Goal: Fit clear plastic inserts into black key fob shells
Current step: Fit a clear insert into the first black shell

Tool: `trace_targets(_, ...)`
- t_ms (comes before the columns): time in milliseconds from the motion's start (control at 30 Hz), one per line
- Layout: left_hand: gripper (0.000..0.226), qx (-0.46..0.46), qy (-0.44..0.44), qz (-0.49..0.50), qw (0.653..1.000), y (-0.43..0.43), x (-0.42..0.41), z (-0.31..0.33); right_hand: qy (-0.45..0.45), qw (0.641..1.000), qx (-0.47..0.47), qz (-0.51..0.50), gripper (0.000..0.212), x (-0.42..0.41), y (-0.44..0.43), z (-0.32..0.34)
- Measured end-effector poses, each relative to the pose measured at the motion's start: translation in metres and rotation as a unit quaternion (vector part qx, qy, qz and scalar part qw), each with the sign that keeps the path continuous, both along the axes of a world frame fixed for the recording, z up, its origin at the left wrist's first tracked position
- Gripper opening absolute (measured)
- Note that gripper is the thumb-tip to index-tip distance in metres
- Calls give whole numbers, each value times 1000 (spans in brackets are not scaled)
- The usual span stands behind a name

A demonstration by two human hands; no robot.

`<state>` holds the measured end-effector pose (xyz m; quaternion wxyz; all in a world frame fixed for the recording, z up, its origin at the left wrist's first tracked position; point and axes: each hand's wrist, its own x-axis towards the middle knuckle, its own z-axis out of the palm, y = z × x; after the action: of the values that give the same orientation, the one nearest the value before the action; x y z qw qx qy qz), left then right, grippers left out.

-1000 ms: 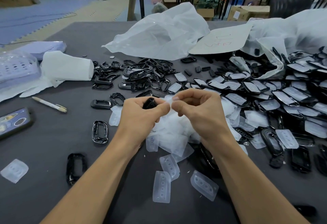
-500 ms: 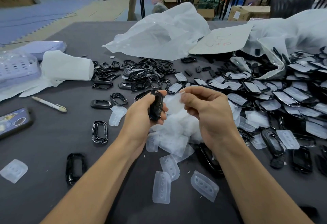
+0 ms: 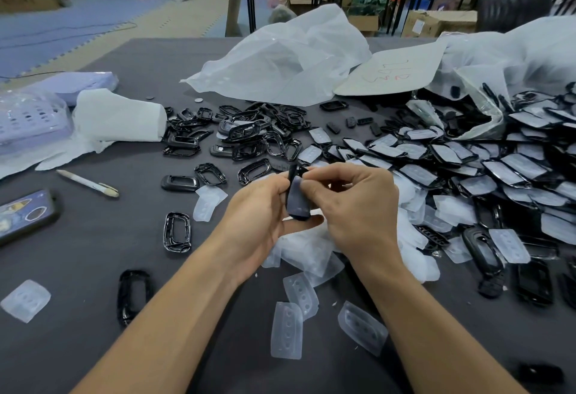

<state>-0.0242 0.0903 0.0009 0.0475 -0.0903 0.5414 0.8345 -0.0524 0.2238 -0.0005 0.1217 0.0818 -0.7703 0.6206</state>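
While the left hand (image 3: 255, 209) grips the black shell (image 3: 293, 173) along its left edge and the right hand (image 3: 361, 206) pinches it from the other side, thumb on the clear insert (image 3: 297, 202) laid over its face, the pair is held upright above the table (image 3: 93, 253), over the heap of loose inserts (image 3: 305, 250). Judgement: the step in hand is seating the insert. To do it well, I would line up the insert's outline with the shell opening first. Next, press with the thumb from one end toward the other so the edge goes in evenly, with the left fingers bracing the back against the push. The insert looks thin and soft, so a skewed push could buckle it. Not visible: the shell's rear face, the right fingertips behind it, and whether the insert's rim is fully in. The lower end of the shell is partly covered by the left fingers. Motion blur softens the insert's button dimples.
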Motion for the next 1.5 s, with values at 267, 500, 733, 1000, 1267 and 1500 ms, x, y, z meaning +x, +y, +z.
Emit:
trace_targets(267, 37, -36, 13, -18, 999, -1, -1, -3, 36, 998, 47, -21, 13, -1, 0, -1)
trace_targets(500, 31, -34, 33, -46, 998, 0, -1, -4, 37, 997, 45, -53, 14, 0, -3, -1)
trace_targets(733, 42, -84, 79, -72, 991, 0, -1, -10, 2, 996, 52, -70, 19, -3, -5, -5)
trace_targets(1000, 55, -67, 89, -67, 992, 5, -2, -10, -99, 994, -18, 36, 12, -12, -3, -5)
trace_targets(1267, 23, -299, 122, 99, 941, 0, 2, -12, -97, 993, -47, 40, 16, -16, 5, -5)
trace_targets(1500, 12, -162, 50, 172, 970, 0, -1, -8, -110, 989, -61, 83, 8, -10, 5, 1)
